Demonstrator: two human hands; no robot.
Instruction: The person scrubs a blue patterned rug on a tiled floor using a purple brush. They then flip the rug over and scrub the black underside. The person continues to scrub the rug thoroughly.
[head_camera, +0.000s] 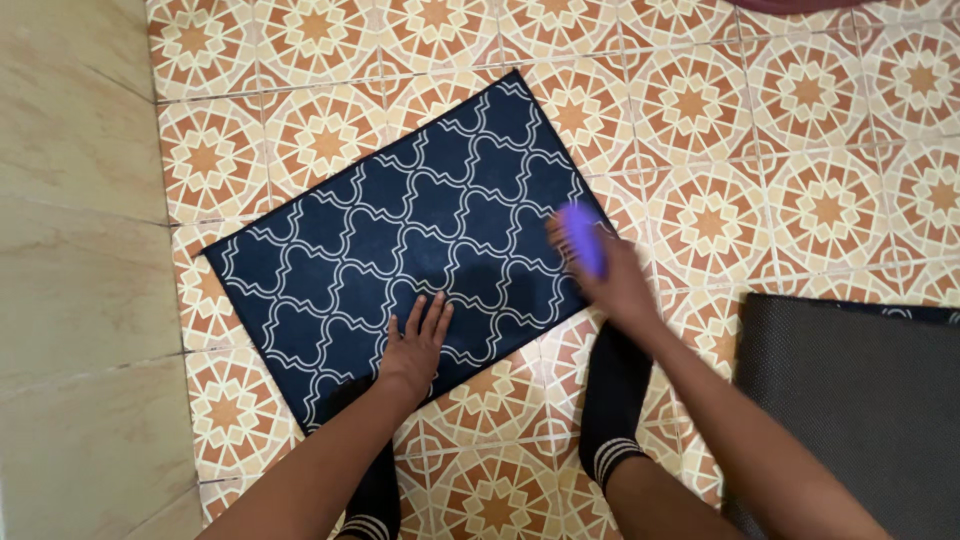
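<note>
Head view, looking straight down at the floor.

Navy mat (400, 245) with a white lattice pattern lies flat on the patterned orange-and-cream floor tiles (800, 130), turned at an angle — far corner points up the frame, near edge runs along beside the person's feet. All four edges look flat; no curl seen.

Left hand (415, 345): palm down, fingers spread, pressed on the mat just inside its near edge. Grip apart, holding nothing — flat contact only.

Right hand (605, 270): at the mat's right edge, clamped on a small purple object (583, 238). Blurred; cannot tell its kind. It sits over the mat's right border, where mat meets tile.

Feet in black socks (612, 400) with pale stripes at the cuff; the right one stands on bare tile just off the near edge, the left one sits low in frame under the left forearm.

Surroundings: plain beige wall or step (70, 250) runs down the left side, near the mat's left corner. A second, dark grey mat (850, 400) lies lower right, apart from the navy one with tile between. Open tile beyond the far and right edges.
</note>
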